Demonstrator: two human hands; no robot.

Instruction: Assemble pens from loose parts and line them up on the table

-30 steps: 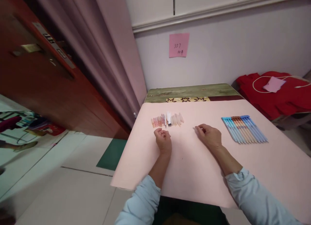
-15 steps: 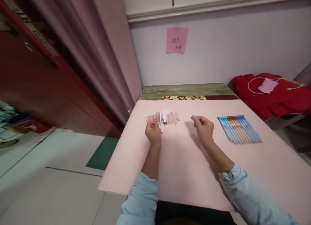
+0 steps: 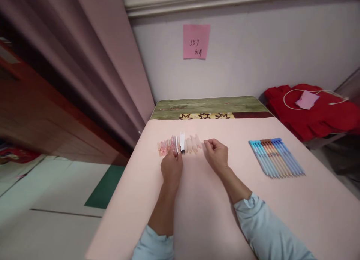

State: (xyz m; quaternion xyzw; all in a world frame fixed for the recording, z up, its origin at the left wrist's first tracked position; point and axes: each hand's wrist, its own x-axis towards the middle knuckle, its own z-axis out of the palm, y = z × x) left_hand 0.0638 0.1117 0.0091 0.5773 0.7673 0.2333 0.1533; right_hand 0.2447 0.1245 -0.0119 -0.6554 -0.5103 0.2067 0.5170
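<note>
A row of small pen parts [image 3: 180, 144], pinkish, white and translucent, lies on the pink sheet [image 3: 213, 207] that covers the table. My left hand [image 3: 171, 165] rests at the near edge of the row with its fingers curled on one of the pinkish pieces. My right hand [image 3: 216, 154] sits just right of the row, fingers bent and fingertips close to the translucent pieces; what it holds, if anything, is hidden. A tidy row of blue and orange pens [image 3: 275, 157] lies to the right, apart from both hands.
The table's green patterned top [image 3: 208, 104] shows beyond the sheet. A pink sticky note [image 3: 196, 41] hangs on the wall. Red cloth [image 3: 315, 110] with a white cable lies at the right. A curtain and a wooden door stand at the left.
Both hands have moved forward and left to the row of pen parts; the right hand has come down from a raised position. The camera has swung left.
</note>
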